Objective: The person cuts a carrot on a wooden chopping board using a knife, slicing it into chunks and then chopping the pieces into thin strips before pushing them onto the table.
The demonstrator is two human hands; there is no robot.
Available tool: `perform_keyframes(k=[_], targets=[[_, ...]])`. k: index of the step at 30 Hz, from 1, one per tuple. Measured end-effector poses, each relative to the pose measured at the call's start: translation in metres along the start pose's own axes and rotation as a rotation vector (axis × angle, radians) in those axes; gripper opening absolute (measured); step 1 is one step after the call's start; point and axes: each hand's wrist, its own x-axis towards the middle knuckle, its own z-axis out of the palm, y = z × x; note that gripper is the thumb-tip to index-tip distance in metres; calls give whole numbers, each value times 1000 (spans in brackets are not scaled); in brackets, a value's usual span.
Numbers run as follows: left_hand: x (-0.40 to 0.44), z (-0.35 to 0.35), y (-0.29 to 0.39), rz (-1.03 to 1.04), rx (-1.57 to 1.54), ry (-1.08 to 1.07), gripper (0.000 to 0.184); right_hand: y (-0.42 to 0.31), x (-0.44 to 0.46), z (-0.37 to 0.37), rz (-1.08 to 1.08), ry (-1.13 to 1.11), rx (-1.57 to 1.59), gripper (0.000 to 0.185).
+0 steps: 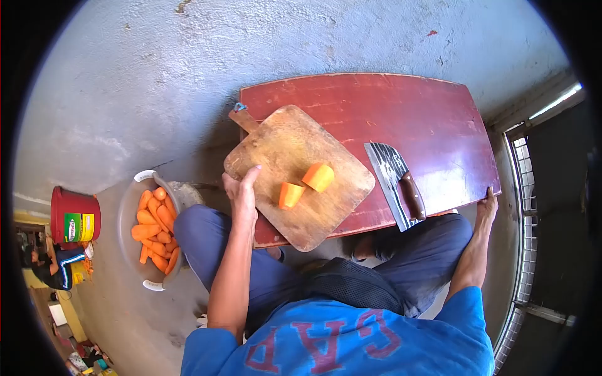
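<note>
A worn wooden cutting board lies at an angle over the left part of the red table, its corners reaching past the table's edge. My left hand grips the board's left side, thumb on top and the other fingers mostly hidden. Two cut chunks of carrot rest on the board: one carrot chunk stands nearer me, the other carrot chunk just beyond it. To the right of the board, a cleaver with a brown handle lies flat on the table. My right hand is closed around the table's right front corner.
On the floor at left, a round tub holds several peeled carrots. Farther left are a red bucket and another person. A blue wall rises behind the table, and a barred door is at right.
</note>
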Motion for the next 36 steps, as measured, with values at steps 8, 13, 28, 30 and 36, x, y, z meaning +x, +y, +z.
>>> perform_keyframes(k=[8, 13, 28, 30, 36], targets=[[7, -4, -3, 10, -4, -62, 68, -3, -44, 55, -57, 200, -334, 41], [15, -6, -3, 5, 15, -45, 68, -24, -97, 86, -1108, 233, -1234, 60], [-77, 10, 63, 688, 819, -566, 69, -29, -410, 284, -753, -855, -1401, 50], [-75, 9, 53, 674, 898, -536, 68, -28, -414, 293, -819, -916, -1352, 54], [-75, 12, 43, 694, 790, -494, 62, -13, -479, 394, -759, -1403, -1246, 83]])
